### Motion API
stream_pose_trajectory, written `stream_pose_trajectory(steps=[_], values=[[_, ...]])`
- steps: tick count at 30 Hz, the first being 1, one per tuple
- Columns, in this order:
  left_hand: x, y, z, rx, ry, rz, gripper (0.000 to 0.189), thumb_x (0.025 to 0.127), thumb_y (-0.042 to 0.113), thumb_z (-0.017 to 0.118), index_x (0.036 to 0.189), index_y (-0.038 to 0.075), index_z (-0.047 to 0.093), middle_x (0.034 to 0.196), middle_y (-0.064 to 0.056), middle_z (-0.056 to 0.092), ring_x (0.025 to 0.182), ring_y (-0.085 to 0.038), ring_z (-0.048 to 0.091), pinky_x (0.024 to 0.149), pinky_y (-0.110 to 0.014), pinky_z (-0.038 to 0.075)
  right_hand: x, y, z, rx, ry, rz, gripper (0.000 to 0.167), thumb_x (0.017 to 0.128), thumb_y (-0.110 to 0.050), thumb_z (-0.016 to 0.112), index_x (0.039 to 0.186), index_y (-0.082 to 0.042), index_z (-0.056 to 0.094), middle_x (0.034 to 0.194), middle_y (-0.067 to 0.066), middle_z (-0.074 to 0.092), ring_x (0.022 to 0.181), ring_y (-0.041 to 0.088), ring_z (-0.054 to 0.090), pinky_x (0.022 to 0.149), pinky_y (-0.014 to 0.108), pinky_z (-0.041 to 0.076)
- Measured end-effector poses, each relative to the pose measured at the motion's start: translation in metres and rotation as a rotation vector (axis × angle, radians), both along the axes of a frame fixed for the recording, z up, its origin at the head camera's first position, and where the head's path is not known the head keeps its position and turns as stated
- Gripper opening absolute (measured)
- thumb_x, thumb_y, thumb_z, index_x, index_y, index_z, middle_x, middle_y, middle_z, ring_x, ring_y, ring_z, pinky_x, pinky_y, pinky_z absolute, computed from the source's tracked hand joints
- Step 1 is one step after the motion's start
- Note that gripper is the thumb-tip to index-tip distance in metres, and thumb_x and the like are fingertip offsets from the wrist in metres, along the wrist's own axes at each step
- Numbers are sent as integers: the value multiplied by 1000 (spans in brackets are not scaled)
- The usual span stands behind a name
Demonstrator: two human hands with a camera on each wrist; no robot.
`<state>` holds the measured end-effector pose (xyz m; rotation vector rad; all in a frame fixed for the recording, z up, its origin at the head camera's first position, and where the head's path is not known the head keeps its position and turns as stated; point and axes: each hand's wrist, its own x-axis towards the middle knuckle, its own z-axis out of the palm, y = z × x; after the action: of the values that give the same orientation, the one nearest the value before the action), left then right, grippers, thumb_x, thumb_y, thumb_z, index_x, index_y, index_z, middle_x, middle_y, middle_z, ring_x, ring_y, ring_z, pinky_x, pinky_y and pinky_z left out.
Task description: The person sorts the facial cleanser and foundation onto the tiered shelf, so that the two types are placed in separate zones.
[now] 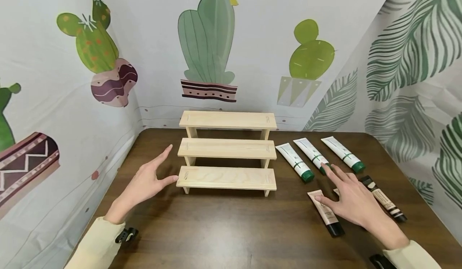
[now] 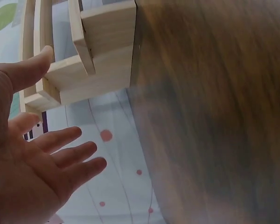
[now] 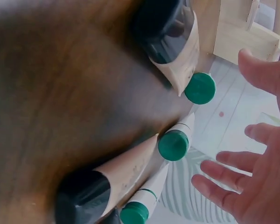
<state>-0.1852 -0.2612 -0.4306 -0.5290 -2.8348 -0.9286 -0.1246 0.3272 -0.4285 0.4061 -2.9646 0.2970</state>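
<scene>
A three-step wooden display stand (image 1: 227, 174) stands in the middle of the table, its steps bare. My left hand (image 1: 146, 181) is held at its left side, fingers extended and thumb close to the lowest step; it holds nothing. On the right, my right hand (image 1: 351, 199) hovers over a group of tubes with fingers spread and grips none of them. A beige tube with a black cap (image 1: 326, 213) lies by its thumb. A second beige tube (image 3: 128, 177) is mostly hidden under this hand in the head view. Right of the hand lies a black-and-beige tube (image 1: 384, 200).
Three white tubes with green caps lie slanted beyond the right hand: a left one (image 1: 294, 160), a middle one (image 1: 312, 152) and a right one (image 1: 343, 152). The brown wooden table (image 1: 216, 229) meets a cactus-print cloth (image 1: 252, 52) behind and at the sides.
</scene>
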Motion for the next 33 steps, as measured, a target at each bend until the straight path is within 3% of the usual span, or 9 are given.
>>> stream_pose_trajectory(steps=[4,7,9,11,14,15,18,26,33], values=[[-1,4,-1,51,-2,-32,103,91,25,87,170,30,22,166,-15,35,146,-42,41,117,-66,39,5,2,-2,-79,-48,11,94,89,-57,81,158,-3,47,146,33,52,121,52,57,81,69,55],[-3,7,-2,70,6,-61,104,89,19,88,170,28,24,164,-18,38,138,-44,51,116,-65,40,10,3,-4,-148,-82,20,78,87,-47,86,145,0,61,132,24,63,101,36,66,72,51,59],[-4,9,-2,77,5,-78,104,88,15,89,170,27,25,161,-20,43,115,-44,66,115,-64,41,11,4,-6,-187,-105,27,69,86,-41,89,137,0,66,116,14,67,84,20,62,62,35,51],[-5,10,-2,75,6,-88,103,87,12,89,169,25,27,158,-22,47,111,-42,67,114,-63,43,13,5,-7,-219,-134,29,64,84,-37,91,133,-1,69,99,4,65,75,11,54,57,27,42],[-6,11,-4,73,5,-100,103,86,8,89,169,21,30,153,-23,53,118,-42,65,113,-62,44,14,8,-8,-258,-188,44,62,83,-33,92,130,1,69,82,-4,58,69,6,49,55,25,40],[-7,12,-5,75,6,-102,103,85,6,89,168,20,30,152,-23,54,128,-41,60,113,-62,44,15,9,-9,-271,-208,48,62,83,-32,92,130,2,69,79,-4,57,68,6,50,55,25,41],[-9,12,-6,94,0,-107,105,83,3,90,168,19,31,146,-24,59,137,-41,54,111,-62,45,17,12,-11,-302,-249,63,62,82,-28,93,129,5,68,86,-4,63,69,6,54,55,25,45],[-10,14,-6,175,-55,-129,108,83,-3,88,169,21,28,129,-24,70,121,-39,68,100,-59,55,7,13,-16,-328,-273,105,60,81,-22,94,127,7,68,97,-1,68,67,1,56,55,24,48],[-8,14,-7,244,-102,-147,107,82,-9,86,168,19,31,127,-28,69,114,-40,71,91,-57,61,2,14,-17,-362,-332,133,60,81,-18,93,129,4,67,106,4,70,69,1,59,58,24,51]])
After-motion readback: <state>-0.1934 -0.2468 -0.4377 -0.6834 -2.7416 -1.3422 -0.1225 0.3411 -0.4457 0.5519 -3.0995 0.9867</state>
